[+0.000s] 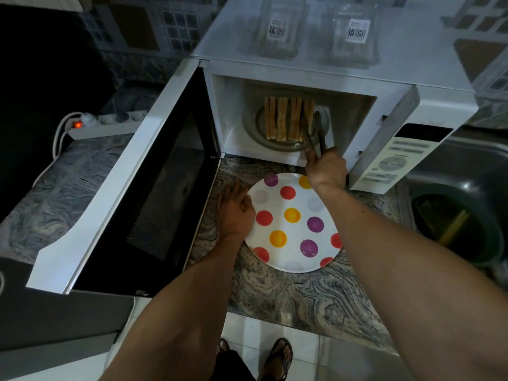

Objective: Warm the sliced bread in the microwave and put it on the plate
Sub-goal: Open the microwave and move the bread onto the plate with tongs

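Several bread slices [284,119] stand on edge on the turntable inside the white microwave [324,70], whose door [143,188] hangs wide open to the left. My right hand [327,167] grips dark tongs [316,133] that reach into the cavity, their tips at the rightmost slice. A white plate with coloured dots [291,199] lies on the counter in front of the microwave. My left hand [236,213] holds the plate's left rim, fingers curled over the edge.
Two clear packs [313,31] lie on top of the microwave. A power strip [107,123] with a lit red switch sits at the left. A steel sink [461,204] with a dark bucket is at the right. The marbled counter [302,292] ends near my feet.
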